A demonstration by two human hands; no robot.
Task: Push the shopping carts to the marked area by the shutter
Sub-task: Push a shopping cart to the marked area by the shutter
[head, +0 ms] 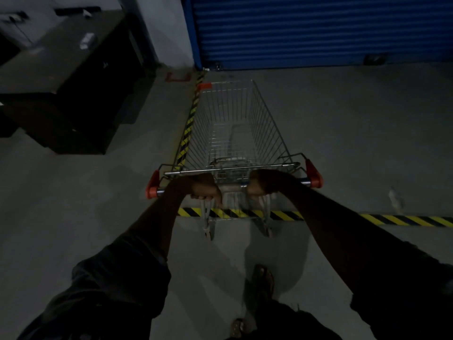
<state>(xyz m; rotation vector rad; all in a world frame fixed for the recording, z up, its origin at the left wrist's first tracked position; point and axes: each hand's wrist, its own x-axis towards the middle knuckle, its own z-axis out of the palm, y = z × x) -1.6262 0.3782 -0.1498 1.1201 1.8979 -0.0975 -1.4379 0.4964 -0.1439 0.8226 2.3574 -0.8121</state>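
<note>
Dim light. Wire shopping cart (235, 133) sits centre frame, nose pointing far twd the blue shutter (318, 30) but stopping short of it, w/ bare floor (355, 133) between. Cart's left side runs just beside a yellow/black tape strip (188, 123) going near-to-far; a 2nd tape strip (404, 220) runs left-right across the floor under the handle end, and the rear legs (208, 224) cross it in view, so the basket is past that line and the leg ends are on the near side. Both hands are on the handle bar (161, 191): left hand (204, 188) wraps it left of centre, fingers curled under, knuckles up; right hand (263, 184) grips right of centre, fingers curled over the bar, detail too dark to see. Gap between the hands, arms reaching fwd, dark sleeves pushed up. Red end caps (152, 185) at the bar's ends, another red corner (204, 86) at the basket's far left. Big dark cabinet (73, 77) far left, well apart from the cart. Small red bracket (177, 77) on the floor near the shutter's left edge. Sandalled foot (264, 280) near, below the cart.
</note>
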